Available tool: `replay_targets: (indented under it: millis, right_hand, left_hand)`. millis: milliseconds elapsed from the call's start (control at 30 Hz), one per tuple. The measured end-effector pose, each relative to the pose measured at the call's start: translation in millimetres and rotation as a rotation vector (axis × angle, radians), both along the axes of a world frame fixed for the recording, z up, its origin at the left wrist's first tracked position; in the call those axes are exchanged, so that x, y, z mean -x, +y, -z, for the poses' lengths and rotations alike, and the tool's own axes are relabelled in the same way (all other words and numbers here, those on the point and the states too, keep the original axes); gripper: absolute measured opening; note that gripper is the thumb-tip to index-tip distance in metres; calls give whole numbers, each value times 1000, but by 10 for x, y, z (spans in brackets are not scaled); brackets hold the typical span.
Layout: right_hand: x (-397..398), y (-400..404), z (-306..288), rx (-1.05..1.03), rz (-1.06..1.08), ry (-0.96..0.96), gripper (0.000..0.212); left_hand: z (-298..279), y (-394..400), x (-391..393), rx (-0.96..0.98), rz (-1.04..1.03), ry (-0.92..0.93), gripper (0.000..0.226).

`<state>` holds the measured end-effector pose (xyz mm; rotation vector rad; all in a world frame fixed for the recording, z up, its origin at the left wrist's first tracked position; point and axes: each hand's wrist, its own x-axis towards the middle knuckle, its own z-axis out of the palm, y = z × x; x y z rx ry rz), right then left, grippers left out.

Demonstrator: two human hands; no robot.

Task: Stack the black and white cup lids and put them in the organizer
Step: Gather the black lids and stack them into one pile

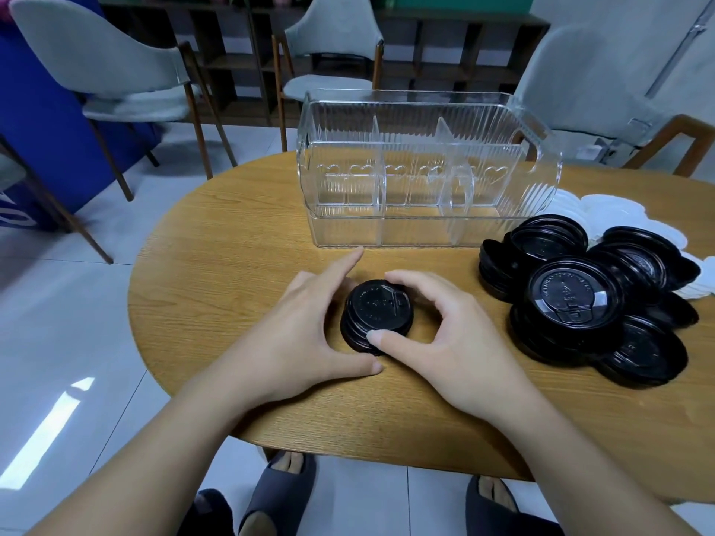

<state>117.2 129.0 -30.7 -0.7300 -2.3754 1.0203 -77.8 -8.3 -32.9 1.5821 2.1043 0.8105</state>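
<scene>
A short stack of black cup lids rests on the wooden table in front of me. My left hand cups its left side and my right hand grips its right side, thumb on the front rim. A clear ribbed organizer with dividers stands behind, nothing inside it. A loose heap of black lids lies at the right, and white lids lie behind that heap.
Grey chairs stand around the far side of the table, with a dark shelf unit behind them. The table's front edge curves close to my slippered feet. A chair arm rises at the right edge.
</scene>
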Motion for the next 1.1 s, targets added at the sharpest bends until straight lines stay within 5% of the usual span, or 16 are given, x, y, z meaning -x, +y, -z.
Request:
replay_targets:
  millis: [500,800,1100]
  right_hand:
    - [33,25,70,1,-16,-43,62]
    - [70,9,98,-35,-36,-50,62]
    - [82,6,79,-35,11,-55,64]
  left_hand:
    - [89,35,70,-8,-1,-2,132]
    - [86,48,163,-31,81,56,91]
    - [137,77,113,-45,13,-20,88]
